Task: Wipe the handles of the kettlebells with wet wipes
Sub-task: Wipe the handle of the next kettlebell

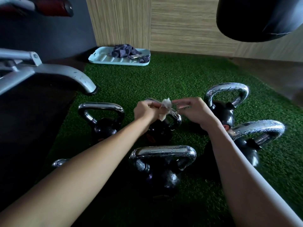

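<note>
Fingers of the left hand (146, 110) and right hand (195, 112) are curled, pinching a crumpled white wet wipe (165, 103) between them, against the chrome handle (176, 119) of the middle kettlebell (157, 131). Other kettlebells (164, 176) stand around it on green turf (147, 82), the near and right ones beaded with droplets. Far left, a pale tray (105, 58) holds a dark cloth (124, 50).

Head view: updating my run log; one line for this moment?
left hand holds wet wipe; right hand pinches it; at middle kettlebell handle
</note>
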Available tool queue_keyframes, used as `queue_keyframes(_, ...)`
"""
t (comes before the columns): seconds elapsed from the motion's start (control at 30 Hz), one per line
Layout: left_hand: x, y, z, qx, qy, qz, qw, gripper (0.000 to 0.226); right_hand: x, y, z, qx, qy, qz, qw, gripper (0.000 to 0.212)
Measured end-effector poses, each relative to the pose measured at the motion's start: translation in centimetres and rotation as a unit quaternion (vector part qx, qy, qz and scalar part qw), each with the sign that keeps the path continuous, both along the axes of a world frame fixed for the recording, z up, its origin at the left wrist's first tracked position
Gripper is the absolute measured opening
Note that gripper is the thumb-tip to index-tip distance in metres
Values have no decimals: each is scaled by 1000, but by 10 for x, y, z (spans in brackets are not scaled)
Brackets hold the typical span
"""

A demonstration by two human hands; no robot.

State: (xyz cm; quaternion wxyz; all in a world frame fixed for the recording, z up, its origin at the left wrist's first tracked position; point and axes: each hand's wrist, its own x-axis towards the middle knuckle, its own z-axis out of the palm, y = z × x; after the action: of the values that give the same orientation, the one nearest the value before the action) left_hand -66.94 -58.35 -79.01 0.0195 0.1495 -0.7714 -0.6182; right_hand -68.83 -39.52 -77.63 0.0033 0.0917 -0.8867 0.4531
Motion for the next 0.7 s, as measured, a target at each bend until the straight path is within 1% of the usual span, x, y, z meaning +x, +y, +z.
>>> queue_keyframes(0.1, -2, -21, 6, 55, -15, 2, 998, 33, 10, -4, 5, 88, 79, 49, 992, 62)
queue_keyframes(0.17, -5, -29, 8, 63, -44, -15, 997, 32, 15, -12, 5, 92, 122, 55, 987, 72)
queue_keyframes(0.23, -5, -33, 11, 50, -56, -39, 996, 39, 17, -18, 2, 65, 158, 47, 984, 74)
queue_keyframes(0.3, -5, -34, 11, 25, -63, -64, 996, 44, 16, -21, 0, 48, 184, 38, 981, 69)
queue_keyframes(0.37, -4, -34, 12, 16, -61, -94, 994, 35, 17, -24, -1, 48, 208, 28, 977, 62)
queue_keyframes(0.43, -4, -34, 13, 35, -64, -116, 991, 27, 19, -27, -2, 43, 235, 11, 971, 51)
queue_keyframes(0.5, -5, -38, 14, 78, -66, -164, 981, 29, 20, -28, -5, 34, 242, -3, 970, 36)
queue_keyframes(0.53, -6, -41, 15, 81, -62, -198, 975, 32, 19, -27, -7, 31, 234, -8, 972, 31)
queue_keyframes(0.57, -7, -43, 18, 52, -50, -226, 972, 35, 19, -26, -8, 27, 228, -17, 973, 28)
queue_keyframes(0.6, -11, -47, 21, -21, -25, -244, 969, 39, 19, -25, -10, 22, 223, -34, 974, 26)
queue_keyframes(0.63, -15, -51, 25, -131, 8, -252, 959, 44, 19, -22, -12, 16, 216, -59, 975, 25)
queue_keyframes(0.67, -23, -54, 28, -260, 48, -258, 929, 50, 19, -20, -14, 8, 203, -88, 975, 23)
queue_keyframes(0.7, -30, -55, 33, -380, 86, -270, 881, 57, 18, -18, -16, 1, 186, -119, 975, 20)
